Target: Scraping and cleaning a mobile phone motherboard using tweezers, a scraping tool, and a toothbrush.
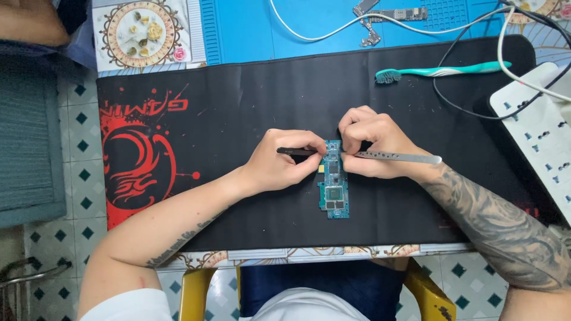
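A: Circuit board (333, 179), long and blue-green, lies flat on the black mat (267, 95), nearer the mat's front edge than its back edge, roughly mid-width of the table (285, 257).

B: Hands?

A: Left hand (285, 163) has its fingers closed around a dark, slim tool (295, 151), tip meeting the board's upper end. Right hand (370, 142) has its fingers curled tight on a flat metal tool (397, 157), its end at the same upper end. Both hands touch the board there.

B: Step?

A: Judged: working a part at the top of the board, one tool steadying, one prying. Next move would call for a light, level push so the board doesn't skid.

B: Surroundings?

A: Teal toothbrush (443, 71) near the mat's back right edge; white power strip (538, 119) at the right edge; white cable (333, 32) and a second board (399, 13) on the blue mat (250, 27) behind.
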